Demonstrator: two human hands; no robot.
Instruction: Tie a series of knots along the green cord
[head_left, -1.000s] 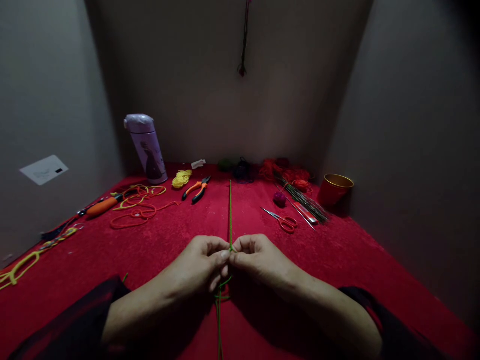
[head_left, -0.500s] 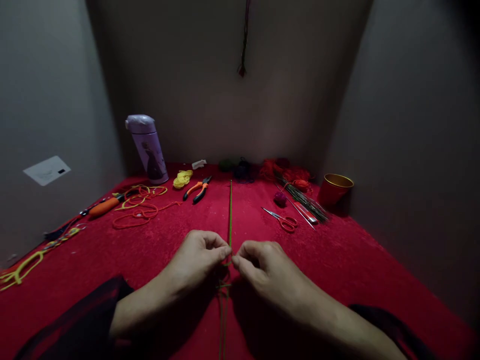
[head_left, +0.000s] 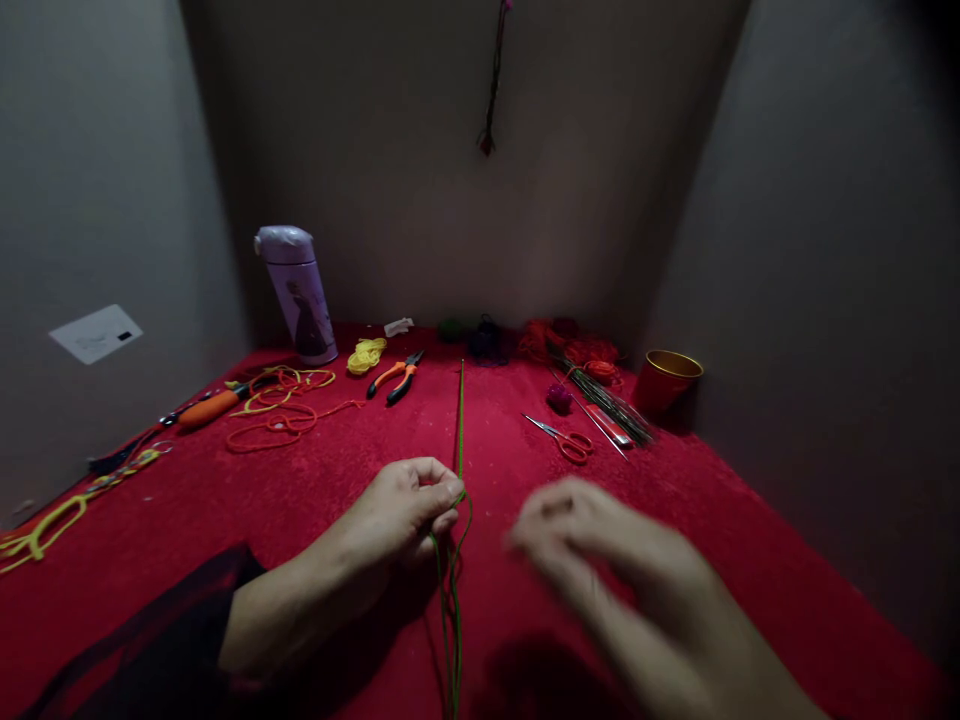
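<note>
Between thumb and fingertips, my left hand (head_left: 409, 510) pinches a green cord (head_left: 461, 425). From that pinch the cord runs straight away across the red cloth to a fixed-looking far end. Loose green strands (head_left: 455, 620) hang from the same spot toward the near edge, one making a small loop beside the thumb. To the right and apart from the cord is my right hand (head_left: 592, 550), fingers partly curled and smeared by motion. Whether it holds a strand cannot be made out.
Orange-handled pliers (head_left: 395, 379), yellow yarn (head_left: 366, 356) and a purple bottle (head_left: 302, 300) are back left. Red scissors (head_left: 564, 438), dark stems (head_left: 607, 400) and a red-gold cup (head_left: 667, 385) lie or stand right. Tangled red-yellow cords (head_left: 277, 410) occupy the left. Walls enclose three sides.
My right hand has pulled away from the left one, to the right. The left hand keeps its pinch at nearly the same spot. The near strands have shifted, and a small loop now shows.
</note>
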